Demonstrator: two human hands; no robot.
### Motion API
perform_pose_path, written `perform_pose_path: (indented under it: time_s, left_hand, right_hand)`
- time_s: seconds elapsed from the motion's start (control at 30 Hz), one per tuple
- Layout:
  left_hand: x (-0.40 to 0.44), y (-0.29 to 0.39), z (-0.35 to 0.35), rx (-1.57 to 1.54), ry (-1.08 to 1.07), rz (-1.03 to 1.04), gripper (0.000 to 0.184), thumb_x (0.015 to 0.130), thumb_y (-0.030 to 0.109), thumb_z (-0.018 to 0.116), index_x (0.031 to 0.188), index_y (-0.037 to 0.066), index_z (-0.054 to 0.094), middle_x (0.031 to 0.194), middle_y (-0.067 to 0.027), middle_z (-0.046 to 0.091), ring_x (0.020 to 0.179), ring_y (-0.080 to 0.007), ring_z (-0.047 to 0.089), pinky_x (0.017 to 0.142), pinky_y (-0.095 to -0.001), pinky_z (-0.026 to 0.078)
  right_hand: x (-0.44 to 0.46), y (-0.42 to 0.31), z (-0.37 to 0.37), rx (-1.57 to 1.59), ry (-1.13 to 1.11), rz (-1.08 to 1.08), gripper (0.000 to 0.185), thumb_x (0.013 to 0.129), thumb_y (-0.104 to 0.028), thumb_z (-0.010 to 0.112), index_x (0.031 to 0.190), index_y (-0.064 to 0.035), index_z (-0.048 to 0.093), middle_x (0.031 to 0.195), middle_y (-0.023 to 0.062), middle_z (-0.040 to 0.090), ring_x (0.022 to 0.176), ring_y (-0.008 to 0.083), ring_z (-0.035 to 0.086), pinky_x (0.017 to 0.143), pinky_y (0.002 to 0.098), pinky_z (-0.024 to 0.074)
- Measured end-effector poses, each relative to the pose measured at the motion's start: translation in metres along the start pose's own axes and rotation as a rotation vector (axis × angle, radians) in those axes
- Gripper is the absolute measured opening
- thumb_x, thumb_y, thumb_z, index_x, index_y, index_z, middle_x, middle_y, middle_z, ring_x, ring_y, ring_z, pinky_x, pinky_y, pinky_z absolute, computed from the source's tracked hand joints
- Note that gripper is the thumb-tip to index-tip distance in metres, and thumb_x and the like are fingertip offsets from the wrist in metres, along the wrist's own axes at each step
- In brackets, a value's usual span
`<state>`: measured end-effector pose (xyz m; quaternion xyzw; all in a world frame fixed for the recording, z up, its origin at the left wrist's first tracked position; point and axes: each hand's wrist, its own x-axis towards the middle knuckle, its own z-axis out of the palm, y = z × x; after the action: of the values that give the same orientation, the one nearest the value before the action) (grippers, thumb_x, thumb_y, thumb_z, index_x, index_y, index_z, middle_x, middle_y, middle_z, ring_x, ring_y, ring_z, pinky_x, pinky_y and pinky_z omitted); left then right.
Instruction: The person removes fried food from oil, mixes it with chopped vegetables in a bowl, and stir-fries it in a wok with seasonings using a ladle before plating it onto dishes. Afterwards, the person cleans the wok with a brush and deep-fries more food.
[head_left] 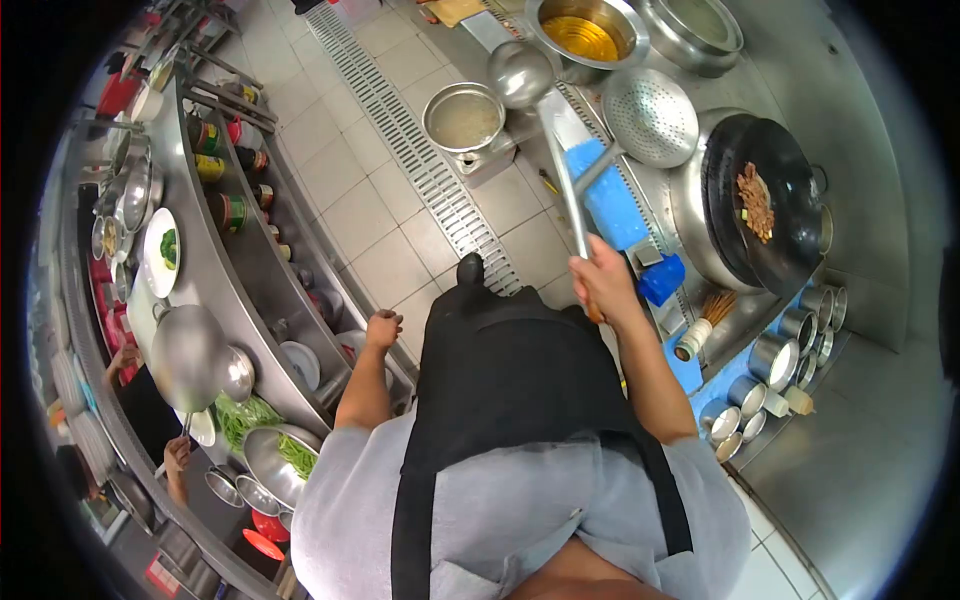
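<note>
My right hand is wrapped round the handle of a long metal ladle, whose round bowl points away from me near the rim of a pot of amber liquid. A perforated skimmer lies beside the ladle, its handle passing close to it. Further right, a black wok on the range holds browned, chopped food. My left hand hangs at my side near the steel shelf unit, fingers curled in, with nothing visible in it.
A pot of cloudy liquid stands on a low stand ahead. Several metal cups and a bamboo brush sit at right. On the left counter are a plate with greens and a bowl. A co-worker's hand holds a pan.
</note>
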<state>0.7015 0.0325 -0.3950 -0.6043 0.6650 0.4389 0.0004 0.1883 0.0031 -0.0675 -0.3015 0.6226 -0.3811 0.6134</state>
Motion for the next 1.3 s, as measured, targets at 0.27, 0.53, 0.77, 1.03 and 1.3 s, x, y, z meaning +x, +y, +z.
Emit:
perform_pose_path:
  time_s: [0.27,0.53,0.77,1.03,1.3]
  left_hand:
    - [-0.048,0.004,-0.048,-0.857,0.12,-0.547,0.02,0.095,0.013,0.067,0.112,0.002,0.063,0.087,-0.0036,0.066,0.071,-0.015,0.064,0.057,-0.0276,0.048]
    - [-0.104,-0.058,-0.025,-0.888,-0.023,-0.815,0.028,0.092,0.016,0.071,0.116,0.002,0.066,0.087,-0.007,0.07,0.07,-0.0189,0.067,0.056,-0.0323,0.052]
    - [-0.016,-0.12,-0.023,-0.634,-0.207,-0.502,0.035,0.087,0.019,0.073,0.113,-0.004,0.068,0.086,-0.0108,0.072,0.065,-0.0203,0.068,0.058,-0.0344,0.053]
    - [0.135,0.101,-0.056,-0.122,-0.192,-0.165,0.04,0.086,0.023,0.07,0.115,-0.005,0.068,0.093,-0.0204,0.075,0.083,-0.026,0.074,0.074,-0.0368,0.057]
    - [0.16,0.329,0.084,0.393,-0.438,0.387,0.047,0.086,0.025,0.068,0.123,-0.003,0.064,0.113,-0.0261,0.071,0.112,-0.0404,0.067,0.099,-0.0473,0.053]
  right_hand:
    - [0.196,0.034,0.092,-0.787,0.192,0.022,0.026,0.084,-0.008,0.064,0.108,0.0001,0.062,0.08,0.0194,0.067,0.061,0.0194,0.067,0.053,0.0401,0.0528]
    - [0.21,0.018,0.115,0.331,0.082,0.307,0.026,0.096,-0.007,0.057,0.121,0.0022,0.055,0.077,0.0061,0.057,0.059,0.0134,0.056,0.049,0.0307,0.048]
    - [0.101,-0.017,0.072,0.737,-0.243,0.23,0.038,0.102,-0.009,0.055,0.138,-0.0029,0.049,0.084,0.0035,0.056,0.057,0.0097,0.052,0.047,0.0262,0.0432]
    - [-0.038,-0.054,0.011,0.892,-0.329,0.053,0.06,0.097,-0.012,0.057,0.153,-0.0011,0.038,0.082,0.0032,0.05,0.047,0.0078,0.052,0.041,0.023,0.042]
    - [-0.159,-0.07,-0.102,0.658,0.128,-0.198,0.075,0.088,-0.013,0.067,0.155,0.0026,0.035,0.087,0.007,0.055,0.048,0.0087,0.052,0.044,0.0213,0.0415]
